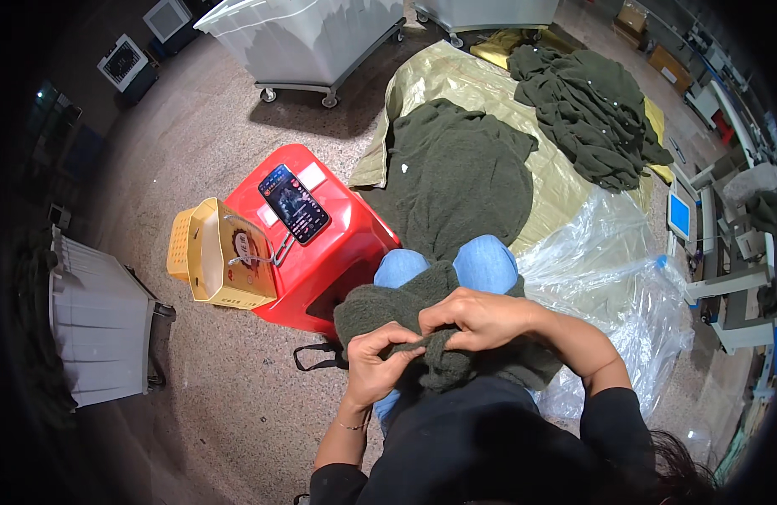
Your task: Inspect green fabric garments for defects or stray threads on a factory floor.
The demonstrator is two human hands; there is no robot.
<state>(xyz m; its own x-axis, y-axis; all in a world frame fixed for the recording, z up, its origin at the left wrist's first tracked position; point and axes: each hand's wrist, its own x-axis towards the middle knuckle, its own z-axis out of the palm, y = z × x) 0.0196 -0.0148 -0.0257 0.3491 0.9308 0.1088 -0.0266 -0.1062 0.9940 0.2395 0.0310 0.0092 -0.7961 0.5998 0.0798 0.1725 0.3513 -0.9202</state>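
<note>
Presently, a green knit (365,313) is being held in the lap, just on the near side of two denim knees (487,263). A fold of it is being pinched by the left hand (373,364) between thumb and fingers, and the same bunched part is being grasped by the right hand (477,320) with curled fingers, the two sets of fingertips being held close together. Beyond the knees, a larger cloth (464,168) is being carried by a yellowish sheet (561,198), whose left edge is being overlapped; whether it is being joined to the knit cannot be told. Near the sheet's far right corner, a green pile (578,109) is being supported, while the near right edge is being covered by clear plastic (611,295). To the left of the knees, a phone (294,204) is being borne, screen up, by the middle of a red stool (355,215), and the stool's left edge is being flanked by a yellow bag (245,288). Past the sheet's far left corner, a grey bin (291,50) is being carried on casters.
</note>
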